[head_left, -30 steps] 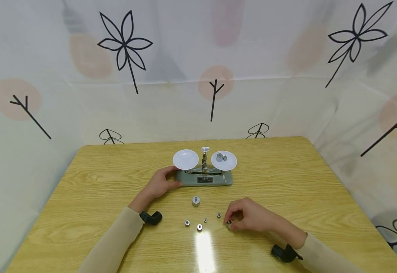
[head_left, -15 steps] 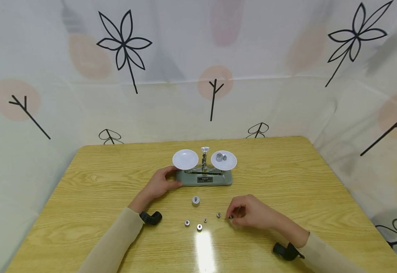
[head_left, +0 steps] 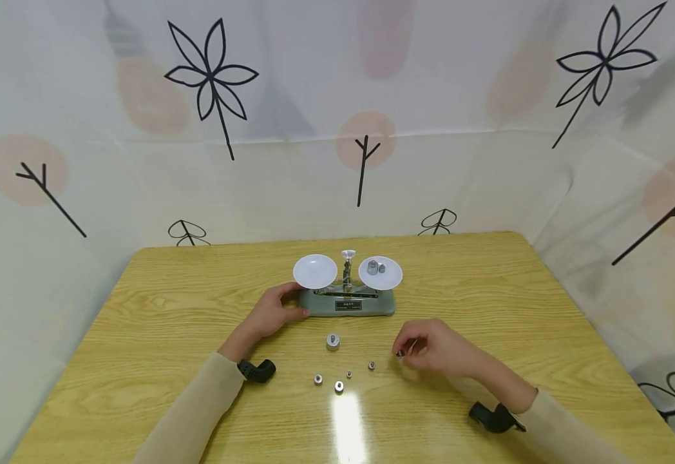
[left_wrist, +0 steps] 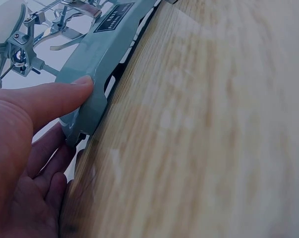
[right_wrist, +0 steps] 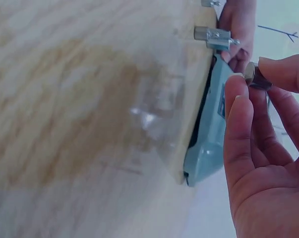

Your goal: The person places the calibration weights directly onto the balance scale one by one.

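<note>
My left hand (head_left: 272, 312) grips the left end of the grey-green base of a balance scale (head_left: 326, 308). In the left wrist view its thumb lies on top of the base, with the fingers behind and below the end. Between thumb and fingertips, my right hand (head_left: 438, 349) pinches a small metal weight (right_wrist: 257, 77), held above the table to the right front of the scale. Two knobbed weights, a larger one (head_left: 373, 268) and a smaller one (head_left: 382, 269), sit on the white right pan (head_left: 393, 276). Nothing lies on the left pan (head_left: 315, 270).
A large knobbed weight (head_left: 333, 343) stands on the wooden table (head_left: 210, 283) in front of the scale. Nearer the front are several smaller weights, among them one at the left (head_left: 318, 379) and one at the right (head_left: 371, 365). A patterned cloth (head_left: 291, 180) hangs behind the table.
My right hand has lifted the small weight off the table and moved it away from me and slightly right. The left hand and the scale have stayed put.
</note>
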Motion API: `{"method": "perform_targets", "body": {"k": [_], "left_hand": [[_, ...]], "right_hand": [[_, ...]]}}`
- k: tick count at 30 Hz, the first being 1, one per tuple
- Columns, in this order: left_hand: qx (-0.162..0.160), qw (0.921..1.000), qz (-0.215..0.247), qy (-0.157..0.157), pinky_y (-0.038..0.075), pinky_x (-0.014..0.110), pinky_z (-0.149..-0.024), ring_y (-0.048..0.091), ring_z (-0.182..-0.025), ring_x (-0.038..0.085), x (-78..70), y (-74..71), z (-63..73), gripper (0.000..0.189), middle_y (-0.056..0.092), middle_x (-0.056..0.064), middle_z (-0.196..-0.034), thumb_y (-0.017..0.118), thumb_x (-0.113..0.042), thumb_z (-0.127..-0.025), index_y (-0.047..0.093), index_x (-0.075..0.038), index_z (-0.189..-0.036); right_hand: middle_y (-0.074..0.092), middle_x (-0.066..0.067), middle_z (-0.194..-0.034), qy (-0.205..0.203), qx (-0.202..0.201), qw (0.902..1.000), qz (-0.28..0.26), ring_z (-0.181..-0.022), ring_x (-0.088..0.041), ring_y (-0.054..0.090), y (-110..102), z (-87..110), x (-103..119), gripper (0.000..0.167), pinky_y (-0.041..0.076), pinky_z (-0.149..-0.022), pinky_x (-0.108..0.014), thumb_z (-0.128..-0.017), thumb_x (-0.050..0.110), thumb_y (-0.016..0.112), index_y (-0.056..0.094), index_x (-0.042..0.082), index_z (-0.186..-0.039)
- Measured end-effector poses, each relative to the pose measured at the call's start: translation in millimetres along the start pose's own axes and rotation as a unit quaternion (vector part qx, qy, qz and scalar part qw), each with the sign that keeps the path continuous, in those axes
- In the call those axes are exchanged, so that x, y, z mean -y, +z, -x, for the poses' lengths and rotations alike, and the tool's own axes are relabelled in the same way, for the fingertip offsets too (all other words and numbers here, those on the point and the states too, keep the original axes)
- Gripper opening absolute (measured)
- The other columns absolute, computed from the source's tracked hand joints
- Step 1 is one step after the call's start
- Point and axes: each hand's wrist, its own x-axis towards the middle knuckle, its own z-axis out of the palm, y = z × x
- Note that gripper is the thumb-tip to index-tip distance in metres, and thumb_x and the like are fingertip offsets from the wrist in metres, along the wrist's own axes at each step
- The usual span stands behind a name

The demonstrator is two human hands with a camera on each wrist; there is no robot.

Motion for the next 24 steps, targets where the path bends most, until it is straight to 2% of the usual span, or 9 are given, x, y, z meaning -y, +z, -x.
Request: {"method": "perform_targets", "body": {"k": [14, 24], "left_hand": [[0.000, 1.0000, 0.002, 0.009, 0.035, 0.050, -0.111, 0.044, -0.136, 0.029, 2.4, 0.0, 0.2, 0.057, 0.056, 0.008, -0.140, 0.079, -0.015, -0.086, 0.058, -0.009, -0.138], [0.000, 0.9999, 0.002, 0.016, 0.035, 0.049, -0.111, 0.045, -0.136, 0.028, 2.3, -0.5, -1.5, 0.056, 0.057, 0.008, -0.139, 0.080, -0.013, -0.086, 0.059, -0.008, -0.137]], "right_hand": [[0.068, -0.010, -0.093, -0.015, -0.035, 0.9992, 0.007, -0.080, -0.013, 0.064, -15, -2.0, 6, 0.015, 0.057, -0.067, -0.030, -0.086, -0.004, 0.073, 0.072, 0.004, -0.099], [0.068, -0.002, -0.097, 0.003, -0.069, 0.9968, 0.040, -0.084, -0.012, 0.065, -23, -6.0, 10, 0.015, 0.057, -0.069, -0.029, -0.087, 0.001, 0.075, 0.072, 0.008, -0.100]]}}
